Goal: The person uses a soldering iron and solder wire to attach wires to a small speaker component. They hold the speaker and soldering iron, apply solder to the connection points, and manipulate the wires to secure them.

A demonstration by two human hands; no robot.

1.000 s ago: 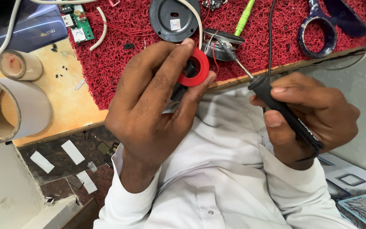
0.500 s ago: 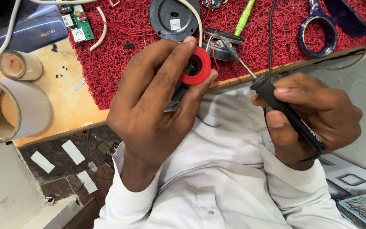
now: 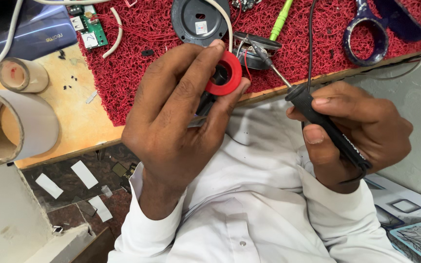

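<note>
While left hand [image 3: 181, 112] grips red ring [image 3: 226, 73], right hand [image 3: 361, 131] holds, seemingly, soldering iron [image 3: 325, 126].

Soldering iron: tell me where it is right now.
In the head view the soldering iron is gripped in the right hand, right of centre, its tip reaching up toward the small round part on the red mat.

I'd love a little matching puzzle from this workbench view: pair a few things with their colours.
Things:
1. Ring-shaped part in the left hand
2. Soldering iron handle in the right hand
3. Scissors handles on the mat
4. Small circuit board

Colours:
A. green
B. red
C. dark blue
D. black

Pairs: 1-B, 2-D, 3-C, 4-A
</note>
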